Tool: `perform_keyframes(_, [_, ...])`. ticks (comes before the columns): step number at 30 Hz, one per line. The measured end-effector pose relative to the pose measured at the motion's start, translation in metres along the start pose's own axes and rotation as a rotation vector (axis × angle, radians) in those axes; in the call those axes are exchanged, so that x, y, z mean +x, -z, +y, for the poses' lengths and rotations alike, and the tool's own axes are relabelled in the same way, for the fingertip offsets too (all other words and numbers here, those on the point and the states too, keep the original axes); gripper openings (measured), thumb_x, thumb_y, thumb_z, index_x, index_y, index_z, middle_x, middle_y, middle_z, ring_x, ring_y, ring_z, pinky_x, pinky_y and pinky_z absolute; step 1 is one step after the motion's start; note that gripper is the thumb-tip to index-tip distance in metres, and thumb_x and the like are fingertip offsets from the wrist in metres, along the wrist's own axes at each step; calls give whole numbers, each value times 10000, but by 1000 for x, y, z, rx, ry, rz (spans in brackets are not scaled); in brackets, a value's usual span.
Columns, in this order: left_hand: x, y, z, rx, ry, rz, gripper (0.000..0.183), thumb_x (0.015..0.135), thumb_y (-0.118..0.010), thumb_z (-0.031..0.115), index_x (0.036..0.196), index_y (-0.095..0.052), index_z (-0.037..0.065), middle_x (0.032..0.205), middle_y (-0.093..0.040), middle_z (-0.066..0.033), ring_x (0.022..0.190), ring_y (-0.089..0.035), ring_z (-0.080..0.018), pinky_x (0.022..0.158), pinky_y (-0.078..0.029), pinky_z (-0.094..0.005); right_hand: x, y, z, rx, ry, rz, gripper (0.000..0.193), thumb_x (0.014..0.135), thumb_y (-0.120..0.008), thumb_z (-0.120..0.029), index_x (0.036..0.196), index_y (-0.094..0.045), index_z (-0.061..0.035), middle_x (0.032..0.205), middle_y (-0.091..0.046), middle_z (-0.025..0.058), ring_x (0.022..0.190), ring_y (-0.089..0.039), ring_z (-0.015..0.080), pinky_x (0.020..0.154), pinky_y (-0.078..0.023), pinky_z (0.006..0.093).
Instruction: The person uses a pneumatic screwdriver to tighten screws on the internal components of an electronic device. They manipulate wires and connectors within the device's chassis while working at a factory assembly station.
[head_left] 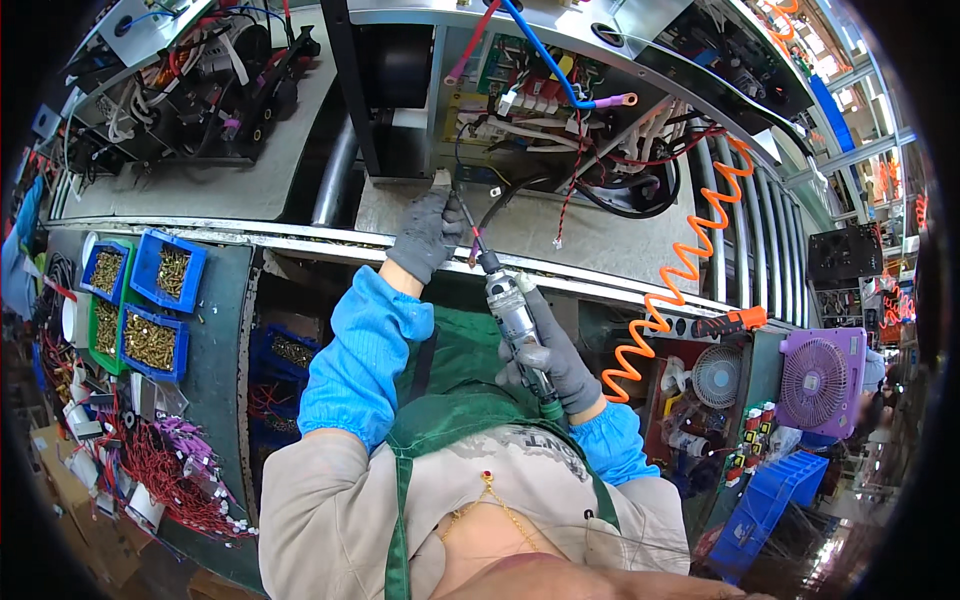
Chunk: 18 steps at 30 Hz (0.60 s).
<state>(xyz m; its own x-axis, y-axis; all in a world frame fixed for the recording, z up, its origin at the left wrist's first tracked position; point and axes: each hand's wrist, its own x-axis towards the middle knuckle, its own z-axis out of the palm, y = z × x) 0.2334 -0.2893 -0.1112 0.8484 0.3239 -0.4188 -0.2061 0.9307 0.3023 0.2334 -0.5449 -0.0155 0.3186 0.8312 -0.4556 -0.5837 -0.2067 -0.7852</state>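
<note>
My right hand (560, 350), in a grey glove, is wrapped round a silver and black power screwdriver (514, 318). Its long bit (470, 222) slants up and left to the lower edge of an open metal equipment chassis (405, 150). Beside the bit's tip, my left hand (428, 238), also gloved in grey, has its fingers drawn together; what they pinch, if anything, is hidden. A small whitish piece (441, 178) shows just past those fingertips. Inside the chassis are a green circuit board (497, 65) and bundled white wires (535, 135). A blue cable (540, 50) with a ring terminal hangs across its front.
Blue bins of brass-coloured screws (152, 342) stand on the left bench, above a heap of red wires (175, 460). A second opened unit (190, 100) sits at far left. An orange coiled hose (690, 255) hangs at right, near rollers (765, 230) and a purple fan (822, 380).
</note>
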Motion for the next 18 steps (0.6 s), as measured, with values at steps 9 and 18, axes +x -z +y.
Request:
perform_keyframes(9, [-1,1,3,484,-212,-28,284,901,-628,328,796,-569,70,635,-513,10,443,-386,-46,371,-310,-175,3,1,3,-96,64,29,1106,620,-740,-309,1507,-82,-244,922,-547,134,619,-584,178,558,-557,320])
perform_keyframes(18, [-17,-1,9,156,-9,11,358,914,-582,395,870,-581,40,703,-556,-35,494,-414,-54,384,-315,-164,-1,8,9,46,2,-8,1127,606,-771,-369,1499,-87,-301,861,-560,119,527,-563,167,539,-552,322])
